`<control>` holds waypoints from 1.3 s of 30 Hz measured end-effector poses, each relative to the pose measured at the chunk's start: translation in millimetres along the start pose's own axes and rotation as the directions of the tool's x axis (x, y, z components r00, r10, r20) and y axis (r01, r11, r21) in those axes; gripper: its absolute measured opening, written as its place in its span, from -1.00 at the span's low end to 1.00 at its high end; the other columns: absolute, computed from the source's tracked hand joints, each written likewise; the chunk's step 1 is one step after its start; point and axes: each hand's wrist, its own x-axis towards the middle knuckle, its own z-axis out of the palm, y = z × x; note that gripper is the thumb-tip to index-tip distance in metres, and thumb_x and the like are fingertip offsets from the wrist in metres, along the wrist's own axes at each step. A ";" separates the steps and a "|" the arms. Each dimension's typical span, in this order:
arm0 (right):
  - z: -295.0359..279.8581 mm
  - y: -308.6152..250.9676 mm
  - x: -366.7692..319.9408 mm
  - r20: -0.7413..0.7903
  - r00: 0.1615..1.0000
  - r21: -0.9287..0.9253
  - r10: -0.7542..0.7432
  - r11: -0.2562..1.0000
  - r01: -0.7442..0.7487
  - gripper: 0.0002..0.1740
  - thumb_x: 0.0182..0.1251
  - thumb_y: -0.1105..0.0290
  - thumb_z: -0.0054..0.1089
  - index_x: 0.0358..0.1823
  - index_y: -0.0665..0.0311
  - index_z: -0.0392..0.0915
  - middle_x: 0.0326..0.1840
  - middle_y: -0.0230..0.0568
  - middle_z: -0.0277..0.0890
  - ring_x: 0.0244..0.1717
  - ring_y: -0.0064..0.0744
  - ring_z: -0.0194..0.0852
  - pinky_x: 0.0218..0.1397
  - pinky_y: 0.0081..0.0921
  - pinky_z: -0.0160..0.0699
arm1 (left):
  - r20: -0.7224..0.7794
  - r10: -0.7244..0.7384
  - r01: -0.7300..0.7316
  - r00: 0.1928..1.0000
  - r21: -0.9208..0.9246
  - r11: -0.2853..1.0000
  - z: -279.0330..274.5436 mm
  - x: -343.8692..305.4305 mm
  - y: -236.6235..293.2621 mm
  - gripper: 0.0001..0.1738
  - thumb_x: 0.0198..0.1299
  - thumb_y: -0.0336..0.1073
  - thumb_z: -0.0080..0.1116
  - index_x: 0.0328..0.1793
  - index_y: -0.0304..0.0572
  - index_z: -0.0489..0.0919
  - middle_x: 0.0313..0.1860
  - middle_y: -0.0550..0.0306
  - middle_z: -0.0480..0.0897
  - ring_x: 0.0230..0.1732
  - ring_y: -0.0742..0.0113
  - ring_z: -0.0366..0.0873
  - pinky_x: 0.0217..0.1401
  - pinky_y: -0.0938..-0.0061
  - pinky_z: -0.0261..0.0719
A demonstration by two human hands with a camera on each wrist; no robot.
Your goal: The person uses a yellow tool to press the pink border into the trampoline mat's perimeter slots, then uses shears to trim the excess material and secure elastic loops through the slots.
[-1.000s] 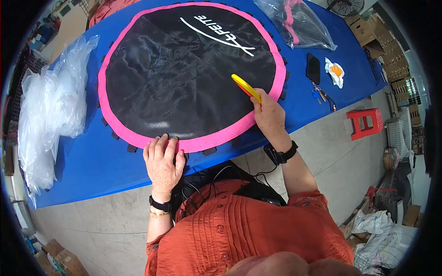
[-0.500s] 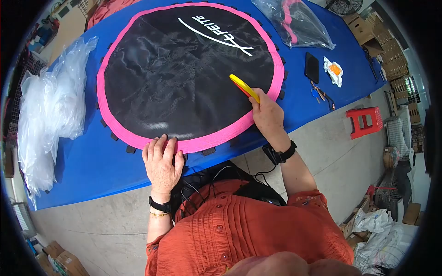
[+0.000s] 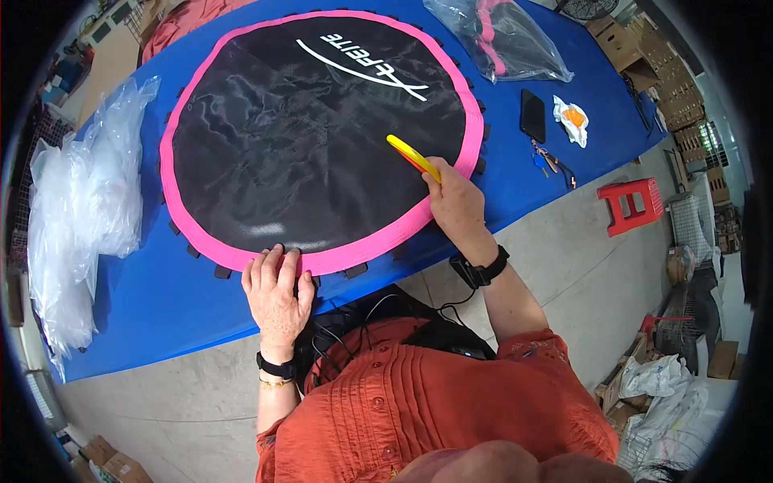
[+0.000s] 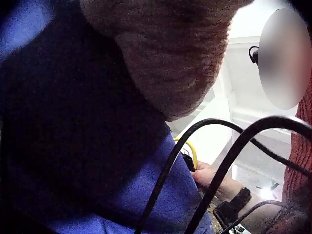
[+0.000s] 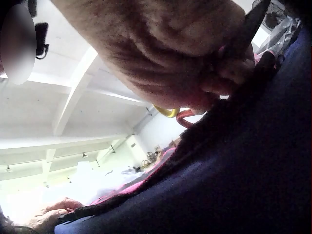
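A round black trampoline mat [image 3: 322, 137] with a pink border, white lettering and black tabs lies flat on a blue-covered table [image 3: 185, 322]. At its near edge my left hand [image 3: 276, 298] rests with extended fingers on the pink border, thumb apart. My right hand [image 3: 459, 201] is over the border at the near right and grips scissors [image 3: 411, 157], whose yellow and red handle loops stick out past the thumb over the black fabric. The right wrist view shows the red loop [image 5: 184, 118] beside the yellow one, and a dark blade [image 5: 253, 24] on the hand's far side.
Clear plastic bags [image 3: 88, 193] are heaped at the left. At the back right lies a clear bag [image 3: 507, 40] with pink and black goods. A phone [image 3: 532, 115], keys [image 3: 551, 161] and an orange item on white wrapping [image 3: 572, 121] lie rightward. A red stool [image 3: 630, 205] stands on the floor.
The head view has shifted a little, so the mat and table things appear slightly farther left. Both hands keep their places on the mat, the right still gripping the scissors.
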 end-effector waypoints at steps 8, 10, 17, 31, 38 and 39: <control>3.7 4.2 -0.9 0.002 1.000 0.026 0.003 1.000 -0.003 -0.75 0.66 0.29 0.29 0.26 0.05 0.65 -0.09 -0.16 0.83 -0.15 0.04 0.84 -0.16 -0.11 0.77 | 0.007 0.005 -0.005 1.000 -0.002 1.000 -2.1 0.4 0.8 -0.51 0.41 -0.14 0.35 0.41 -0.08 0.71 0.43 -0.04 0.66 0.51 -0.13 0.53 0.64 -0.14 0.36; 4.1 4.5 -1.3 -0.005 1.000 0.035 -0.001 0.999 0.001 -0.74 0.65 0.30 0.30 0.27 0.04 0.65 -0.09 -0.16 0.83 -0.15 0.04 0.84 -0.17 -0.11 0.76 | 0.005 0.008 -0.008 1.000 -0.001 1.000 -2.5 0.4 1.0 -0.51 0.41 -0.14 0.35 0.41 -0.09 0.71 0.43 -0.05 0.66 0.51 -0.13 0.53 0.64 -0.13 0.36; 6.4 5.4 -2.9 -0.064 0.997 0.055 -0.030 0.998 0.034 -0.74 0.68 0.28 0.28 0.28 0.10 0.65 -0.10 -0.10 0.82 -0.14 0.07 0.84 -0.14 -0.11 0.76 | 0.009 0.011 -0.011 1.000 0.003 1.000 -2.7 0.9 1.1 -0.51 0.42 -0.14 0.34 0.42 -0.10 0.70 0.43 -0.06 0.65 0.51 -0.14 0.53 0.65 -0.13 0.36; 7.1 3.6 -3.1 -0.063 0.998 0.092 -0.026 0.995 0.032 -0.74 0.60 0.34 0.34 0.23 0.07 0.64 -0.12 -0.15 0.81 -0.14 0.07 0.83 -0.16 -0.09 0.76 | 0.005 0.009 -0.009 1.000 0.013 1.000 2.0 -1.6 -1.7 -0.53 0.43 -0.10 0.32 0.39 -0.07 0.72 0.43 -0.06 0.65 0.52 -0.13 0.54 0.65 -0.17 0.35; 7.0 3.0 -3.5 -0.095 0.995 0.119 -0.037 0.992 0.049 -0.75 0.56 0.38 0.36 0.20 0.11 0.65 -0.10 -0.15 0.80 -0.12 0.07 0.83 -0.16 -0.10 0.77 | 0.000 0.008 -0.008 1.000 0.015 1.000 2.6 -1.6 -1.5 -0.53 0.44 -0.09 0.31 0.39 -0.07 0.73 0.42 -0.06 0.66 0.51 -0.13 0.54 0.66 -0.16 0.34; 7.1 3.5 -3.2 -0.098 0.995 0.118 -0.037 0.992 0.048 -0.75 0.56 0.38 0.36 0.20 0.11 0.65 -0.10 -0.15 0.80 -0.12 0.07 0.83 -0.16 -0.10 0.77 | -0.001 0.007 -0.007 1.000 0.014 1.000 2.8 -1.7 -1.6 -0.53 0.44 -0.09 0.30 0.39 -0.07 0.73 0.42 -0.06 0.66 0.51 -0.13 0.54 0.66 -0.16 0.34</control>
